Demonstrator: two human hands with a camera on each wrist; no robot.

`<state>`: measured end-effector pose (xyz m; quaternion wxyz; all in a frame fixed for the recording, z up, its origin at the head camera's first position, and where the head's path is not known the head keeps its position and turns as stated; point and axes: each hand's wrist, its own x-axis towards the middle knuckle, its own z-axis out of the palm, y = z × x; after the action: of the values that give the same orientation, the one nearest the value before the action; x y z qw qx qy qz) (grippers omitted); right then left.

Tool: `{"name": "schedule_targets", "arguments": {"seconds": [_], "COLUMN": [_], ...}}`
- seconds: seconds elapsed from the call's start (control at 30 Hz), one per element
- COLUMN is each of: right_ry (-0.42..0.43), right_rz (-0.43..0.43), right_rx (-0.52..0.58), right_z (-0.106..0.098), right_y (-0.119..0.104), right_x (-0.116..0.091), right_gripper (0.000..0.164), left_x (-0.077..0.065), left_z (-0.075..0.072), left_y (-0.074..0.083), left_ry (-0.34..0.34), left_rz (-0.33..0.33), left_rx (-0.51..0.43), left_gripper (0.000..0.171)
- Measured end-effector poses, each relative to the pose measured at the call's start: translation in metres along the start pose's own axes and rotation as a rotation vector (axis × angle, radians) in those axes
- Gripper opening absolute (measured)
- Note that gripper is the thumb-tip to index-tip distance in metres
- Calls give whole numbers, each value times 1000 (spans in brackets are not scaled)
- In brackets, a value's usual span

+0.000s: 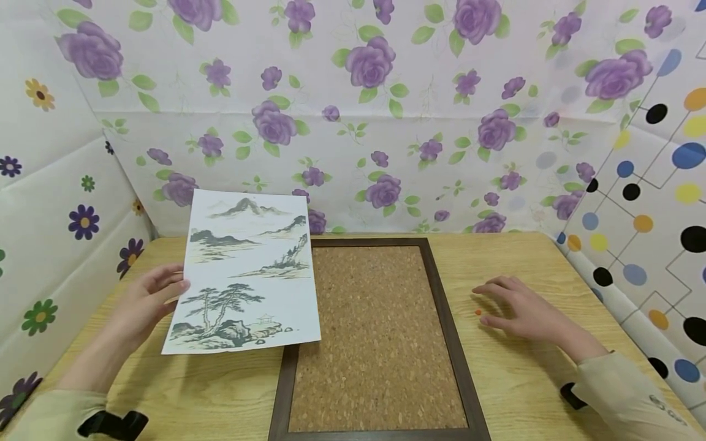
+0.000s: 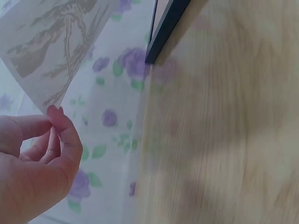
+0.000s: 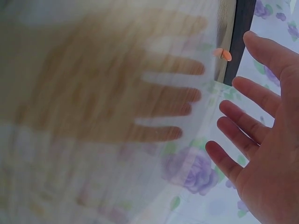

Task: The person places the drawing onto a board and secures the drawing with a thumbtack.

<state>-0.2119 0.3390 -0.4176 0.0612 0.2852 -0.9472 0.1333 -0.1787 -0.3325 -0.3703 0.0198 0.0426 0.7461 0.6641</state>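
My left hand (image 1: 151,297) pinches the left edge of a white sheet printed with an ink landscape (image 1: 242,257): mountains, pine trees and a small pavilion. The sheet is raised and covers part of the frame's left side. In the left wrist view, the thumb and fingers (image 2: 60,126) meet at the sheet's edge. A cork board (image 1: 375,343) in a dark brown frame (image 1: 449,331) lies upright-wise before me. Right of it, my right hand (image 1: 521,309) hovers with spread fingers and holds nothing. A tiny orange object (image 1: 478,312) lies by its thumb; its kind is unclear.
The light wooden table (image 1: 496,257) carries the board. Behind it hangs a white cloth with purple roses (image 1: 369,61). Side cloths stand at left, with flowers (image 1: 41,315), and at right, with coloured dots (image 1: 642,223). Dark bands (image 1: 113,424) sit at both wrists.
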Motion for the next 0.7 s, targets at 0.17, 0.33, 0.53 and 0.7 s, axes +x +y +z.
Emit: {"name": "schedule_targets", "arguments": {"seconds": [0.17,0.33,0.53,0.7], "right_ry": [-9,-11,-12,-16], "right_rz": [-6,-13,-22,-19], "right_rx": [27,54,81,102], "right_z": [0,0,2,3], "right_y": [1,3,8,11], "right_x": [0,0,0,0], "right_gripper": [53,51,50,48], "left_x": [3,7,11,12], "left_z": [21,42,66,82], "left_y": [3,3,1,-2], "left_ry": [8,14,7,-21], "left_rz": [-23,-53,-92,-101], "left_rx": [11,8,47,57], "left_gripper": [24,25,36,47]}}
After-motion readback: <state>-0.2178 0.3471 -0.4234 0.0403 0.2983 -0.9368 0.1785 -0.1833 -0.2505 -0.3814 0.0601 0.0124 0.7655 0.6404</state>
